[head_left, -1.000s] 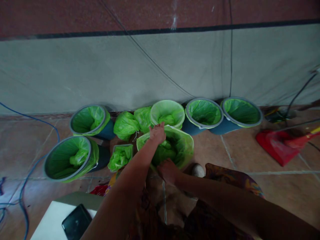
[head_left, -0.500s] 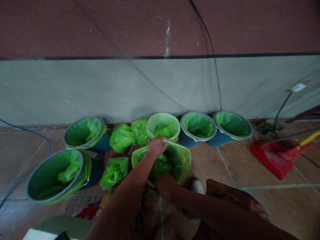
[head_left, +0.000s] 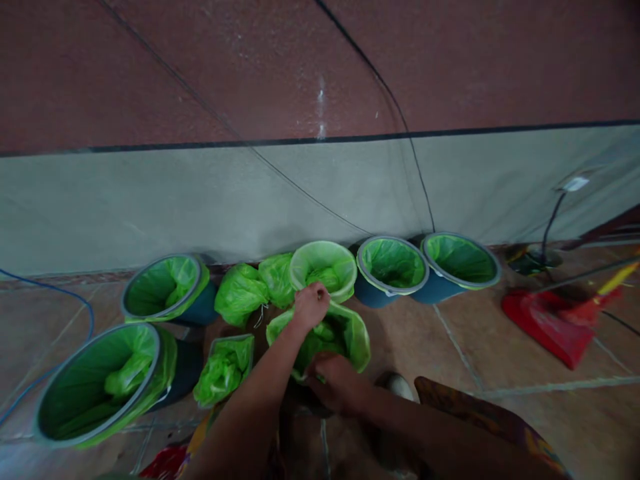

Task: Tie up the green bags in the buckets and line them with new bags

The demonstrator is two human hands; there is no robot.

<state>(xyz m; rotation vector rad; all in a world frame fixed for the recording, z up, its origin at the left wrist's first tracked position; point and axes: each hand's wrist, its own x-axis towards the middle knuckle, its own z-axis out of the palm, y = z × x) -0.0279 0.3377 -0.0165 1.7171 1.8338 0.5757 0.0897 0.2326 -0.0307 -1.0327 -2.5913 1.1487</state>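
Head view, left hand (head_left: 311, 307), right hand (head_left: 334, 381) curled, gripping opposite edges of green liner (head_left: 359, 339)

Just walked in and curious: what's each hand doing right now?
Left hand: curled closed at far rim of front middle bin; hold unclear.
Right hand: at near rim; open or closed, cannot tell.

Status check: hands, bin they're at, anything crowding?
Left hand at far rim of lined bin, right hand at near side; grips unclear. Green plastic bunched inside. Pale bin close behind, possibly crowding left hand.
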